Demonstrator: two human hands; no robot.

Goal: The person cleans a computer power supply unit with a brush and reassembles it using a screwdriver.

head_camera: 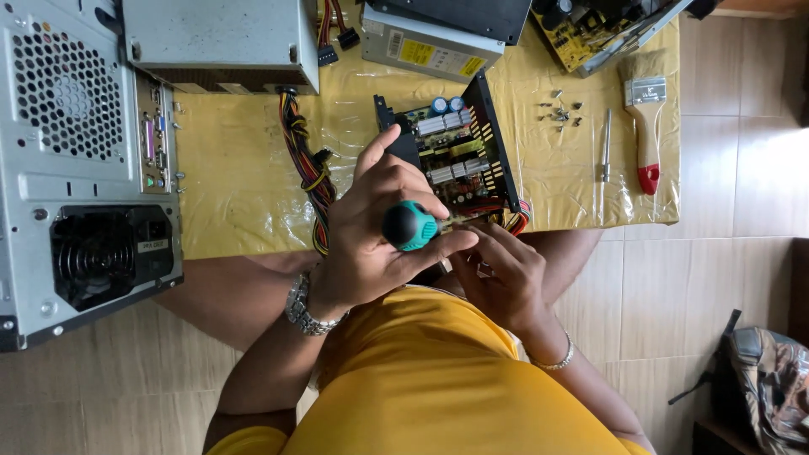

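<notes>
The left hand point(371, 244) grips a green-handled screwdriver point(410, 225) at the table's near edge point(253, 240); the right hand point(499, 274) pinches its shaft beside the open power supply point(455, 156), with bare tablecloth to the left.

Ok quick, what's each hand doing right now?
Left hand: closed around a green-handled screwdriver.
Right hand: fingers curled at the edge of the open power supply; whether it holds anything cannot be told.

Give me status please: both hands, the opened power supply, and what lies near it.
Left hand gripping green-handled screwdriver. Right hand at near edge of opened power supply. Cable bundle close on one side; loose screws, paintbrush lie apart.
</notes>
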